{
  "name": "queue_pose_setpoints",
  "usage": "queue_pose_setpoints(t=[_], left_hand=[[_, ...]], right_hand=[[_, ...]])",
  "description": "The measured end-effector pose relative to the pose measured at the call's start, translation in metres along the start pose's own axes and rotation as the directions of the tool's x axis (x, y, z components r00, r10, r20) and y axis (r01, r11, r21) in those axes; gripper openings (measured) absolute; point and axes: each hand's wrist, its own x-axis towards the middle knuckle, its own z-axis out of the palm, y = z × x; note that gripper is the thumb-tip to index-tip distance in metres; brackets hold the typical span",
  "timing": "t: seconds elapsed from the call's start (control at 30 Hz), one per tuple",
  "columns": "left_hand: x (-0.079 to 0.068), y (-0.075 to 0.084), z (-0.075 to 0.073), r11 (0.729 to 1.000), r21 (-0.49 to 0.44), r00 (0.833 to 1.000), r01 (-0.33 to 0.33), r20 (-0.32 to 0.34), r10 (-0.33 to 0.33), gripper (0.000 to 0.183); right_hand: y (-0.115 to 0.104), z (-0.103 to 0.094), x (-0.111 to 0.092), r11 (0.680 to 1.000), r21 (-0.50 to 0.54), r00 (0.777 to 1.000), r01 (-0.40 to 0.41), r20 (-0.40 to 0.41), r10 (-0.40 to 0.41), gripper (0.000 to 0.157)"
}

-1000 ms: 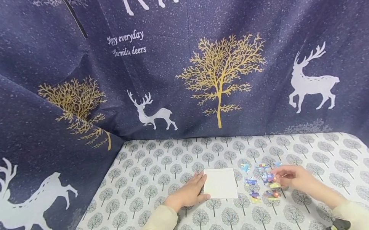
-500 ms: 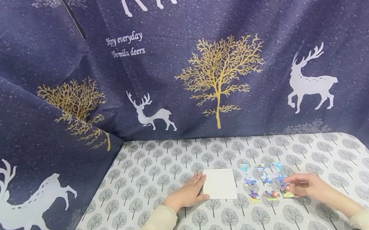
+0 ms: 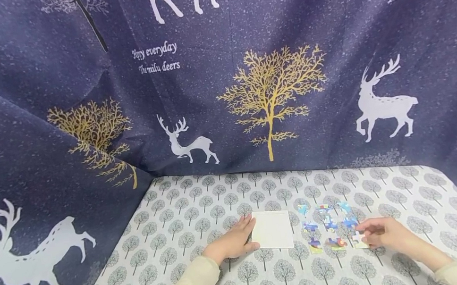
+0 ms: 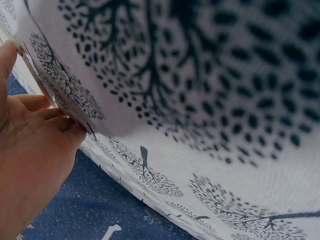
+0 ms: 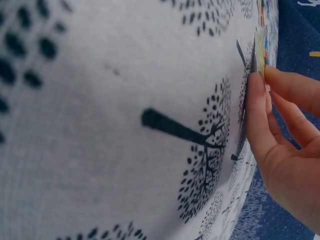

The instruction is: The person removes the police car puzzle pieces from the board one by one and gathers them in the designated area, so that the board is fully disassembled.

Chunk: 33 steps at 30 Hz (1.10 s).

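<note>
From the head view, my left hand [image 3: 233, 242] lies flat on the bench [image 3: 186, 214], its fingers [image 3: 244, 223] relaxed and straight, touching the left edge of the white tray [image 3: 272, 229]. The tray is bare white inside as far as I can see. Just right of it lie the puzzle pieces [image 3: 326, 225], spread in loose rows on the tree-patterned cloth. My right hand [image 3: 387, 233] sits at the right end of the bottom row, its fingers pinching one piece [image 3: 359, 238] that rests low against the cloth; its picture is too small to read. My right forearm is cut off at the frame's corner. The dark deer-print curtain [image 3: 273, 84] closes in the bench behind and to the left.

In the left wrist view, my fingers [image 4: 47, 112] press along the thin edge of the tray [image 4: 32, 72]; only that edge shows.

In the right wrist view, my fingers [image 5: 257, 115] grip the piece [image 5: 259, 50] edge-on, so its face is hidden.
</note>
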Motion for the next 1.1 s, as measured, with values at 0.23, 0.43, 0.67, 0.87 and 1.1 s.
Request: queue_pose_setpoints(t=[0.23,0.43,0.67,0.87,1.1], left_hand=[[-0.002,0.002,-0.003,1.0,-0.005,1.0,-0.009,0.003,0.009,0.078],[-0.002,0.003,-0.003,1.0,-0.02,1.0,0.012,0.003,-0.012,0.078],[-0.003,0.004,-0.003,1.0,-0.016,1.0,0.008,-0.013,-0.008,0.078],[-0.004,0.006,-0.004,1.0,-0.028,0.999,0.008,-0.038,-0.01,0.077],[-0.009,0.008,-0.007,0.998,-0.049,0.99,0.028,-0.134,-0.034,0.074]], right_hand=[[0.0,0.002,0.001,1.0,-0.016,1.0,0.001,-0.02,-0.002,0.034],[0.0,0.0,0.002,1.0,-0.003,1.0,-0.007,-0.004,0.007,0.032],[-0.001,0.001,0.002,0.999,-0.039,1.0,-0.01,-0.015,0.009,0.03],[-0.003,0.001,0.0,0.997,-0.073,1.0,-0.002,-0.029,-0.001,0.03],[-0.006,-0.003,-0.009,0.98,-0.198,0.988,-0.006,-0.151,-0.024,0.029]])
